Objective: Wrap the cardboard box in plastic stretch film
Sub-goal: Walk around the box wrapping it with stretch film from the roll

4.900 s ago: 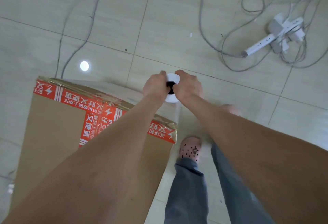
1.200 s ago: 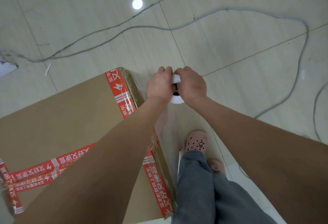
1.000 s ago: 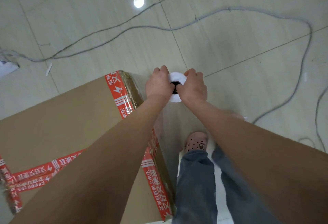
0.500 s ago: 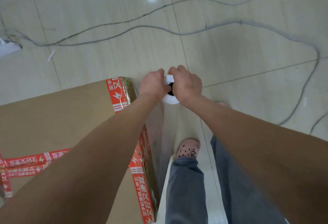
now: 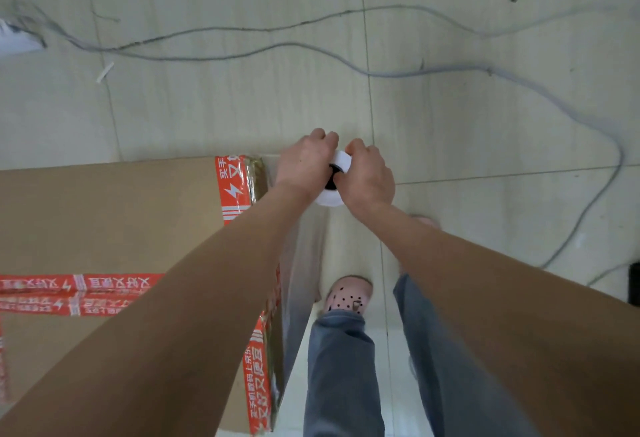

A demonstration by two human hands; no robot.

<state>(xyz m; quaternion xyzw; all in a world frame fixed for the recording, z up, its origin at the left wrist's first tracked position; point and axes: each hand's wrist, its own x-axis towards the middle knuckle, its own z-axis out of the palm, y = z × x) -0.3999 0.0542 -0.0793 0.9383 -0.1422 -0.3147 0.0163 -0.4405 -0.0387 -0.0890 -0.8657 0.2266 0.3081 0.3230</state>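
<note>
A large brown cardboard box (image 5: 110,222) sealed with red printed tape fills the lower left of the head view. Just past its far right corner, an upright white roll of stretch film (image 5: 341,161) is seen end-on. My left hand (image 5: 304,163) grips the roll from the left and my right hand (image 5: 369,178) grips it from the right. A clear sheet of film (image 5: 304,263) hangs down from the roll along the box's right side, where shiny film layers cover the edge. Most of the roll is hidden by my hands.
Grey cables (image 5: 381,71) trail across the tiled floor beyond the box and curve down the right side. My legs in grey trousers (image 5: 343,367) and a pink perforated shoe (image 5: 348,294) stand right of the box. A paper scrap (image 5: 104,71) lies far left.
I have walked along the box's right side holding the roll in both hands, so the box corner now sits closer under my hands. The film sheet trails down beside the box.
</note>
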